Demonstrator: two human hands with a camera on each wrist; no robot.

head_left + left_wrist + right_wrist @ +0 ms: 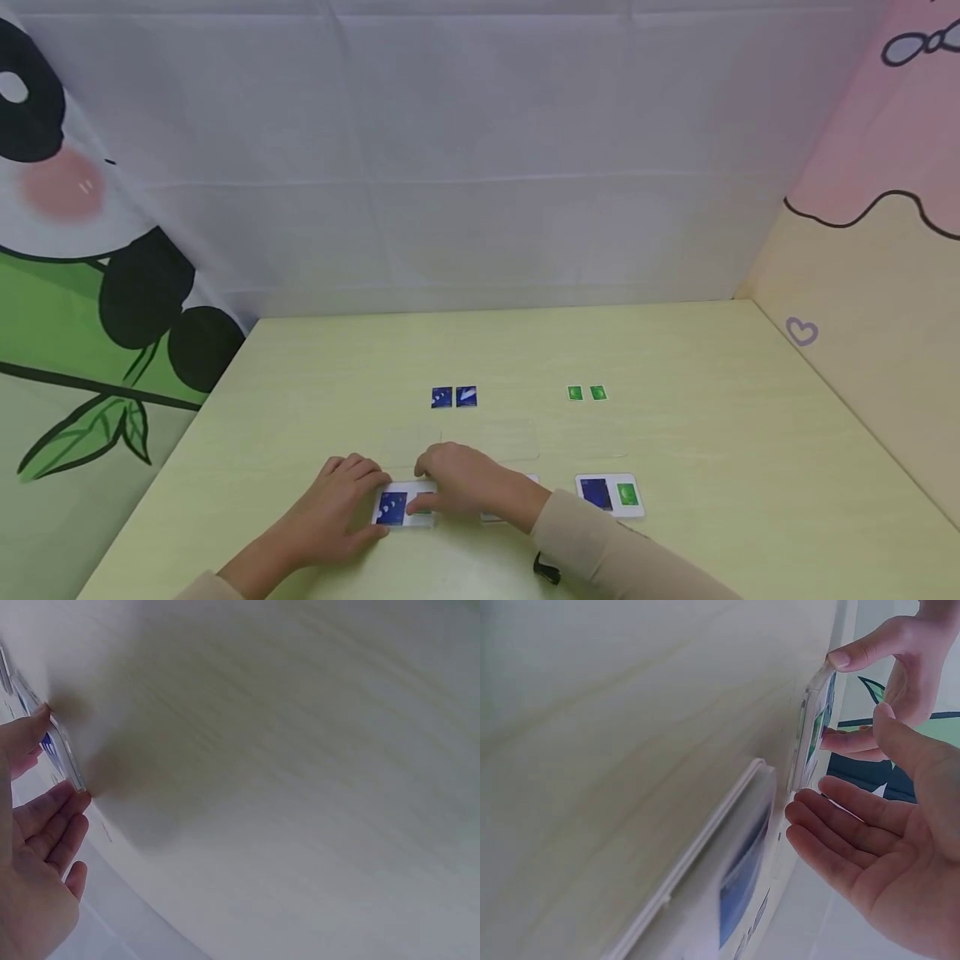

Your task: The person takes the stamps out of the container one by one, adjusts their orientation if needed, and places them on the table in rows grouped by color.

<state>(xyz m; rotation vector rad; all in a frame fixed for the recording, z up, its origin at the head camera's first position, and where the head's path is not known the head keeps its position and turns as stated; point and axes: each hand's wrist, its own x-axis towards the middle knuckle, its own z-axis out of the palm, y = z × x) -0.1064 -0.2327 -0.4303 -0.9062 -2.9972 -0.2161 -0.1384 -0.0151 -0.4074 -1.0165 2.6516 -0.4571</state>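
Observation:
My left hand (341, 508) holds the left end of a white picture card in a clear, thin case (392, 508), thumb at the near edge and fingers at the far corner. A dark blue square picture shows on its left half. My right hand (465, 483) is over the right end, partly hiding a green picture. In the right wrist view, the right hand (885, 847) has its fingers extended, fingertips beside the case's edge (810, 735), thumb raised. Whether those fingertips touch it I cannot tell. The left wrist view shows the case (64, 754) edge-on between left thumb and fingers.
A second white card (491, 518) lies mostly under my right forearm. Farther right is a third card (631, 478) with blue and green pictures. Behind lie two blue tiles (466, 396), two green tiles (575, 393) and faint clear sheets (495, 442). A black object (547, 570) shows below the right sleeve.

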